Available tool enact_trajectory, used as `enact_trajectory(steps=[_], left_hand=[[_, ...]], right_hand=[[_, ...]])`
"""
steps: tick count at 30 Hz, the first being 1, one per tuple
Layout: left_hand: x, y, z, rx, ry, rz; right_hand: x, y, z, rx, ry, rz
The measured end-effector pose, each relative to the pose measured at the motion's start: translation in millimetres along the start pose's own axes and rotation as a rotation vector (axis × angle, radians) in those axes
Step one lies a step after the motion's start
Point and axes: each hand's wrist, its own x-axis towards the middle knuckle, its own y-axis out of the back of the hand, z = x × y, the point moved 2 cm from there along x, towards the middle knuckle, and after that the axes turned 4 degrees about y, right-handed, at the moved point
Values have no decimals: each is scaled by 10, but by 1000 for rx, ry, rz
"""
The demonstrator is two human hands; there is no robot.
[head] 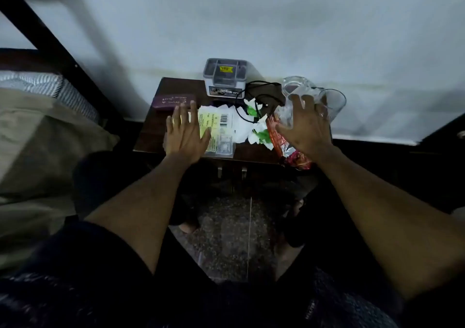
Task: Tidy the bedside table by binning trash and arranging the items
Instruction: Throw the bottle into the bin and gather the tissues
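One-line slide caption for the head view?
Both hands open above papers, wrappers and glasses on bedside table.

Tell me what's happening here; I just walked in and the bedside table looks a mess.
A person is reaching over the bedside table with both bare hands. The left hand is spread open above a yellow-labelled plastic packet. The right hand is open around clear drinking glasses at the right edge; whether it grips one is unclear. Crumpled white paper, a red snack wrapper and a black cable lie between them.
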Motion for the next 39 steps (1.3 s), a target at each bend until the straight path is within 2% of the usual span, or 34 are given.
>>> enact_trajectory(steps=[6,12,18,23,29,32,39], left_hand=[[-124,-170,-178,-47,99,-115],[-199,-343,-257,45,15,-236],[-263,-489,-273,158,-93,-259],[-338,-475,-292,266,-149,-270],[-467,-328,-257,167,-126,-215],[-445,-151,-207,44,-47,-120],[-393,270,20,-436,16,372]], right_hand=[[-13,-155,-70,62,-10,-36],[-27,-378,-63,84,-30,-92],[-50,-577,-84,54,7,-114],[-51,-691,-41,54,43,-65],[-25,-569,-13,135,89,26],[33,-409,-41,187,99,71],[169,23,-165,513,34,265]])
